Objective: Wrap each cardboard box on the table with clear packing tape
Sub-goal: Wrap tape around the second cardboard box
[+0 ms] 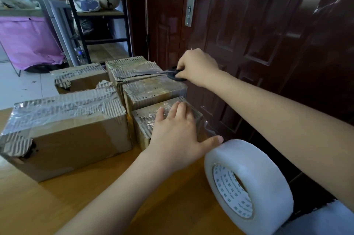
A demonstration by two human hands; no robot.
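Several cardboard boxes stand on the wooden table (80,202). My left hand (174,135) lies flat with straight fingers on the small near box (142,129), which is covered in clear tape. My right hand (197,67) grips black scissors (172,74) over the far boxes; their blades lie across the far right box (130,69). Between them sits another small taped box (151,93). A big roll of clear packing tape (249,183) stands on edge at the near right. The large box (65,129) at the left carries tape along its top.
An open-topped box (80,79) sits at the far left of the group. A dark red door (249,33) is close behind the table's right edge. A black shelf rack (99,14) and a pink fabric bin (28,41) stand on the floor beyond.
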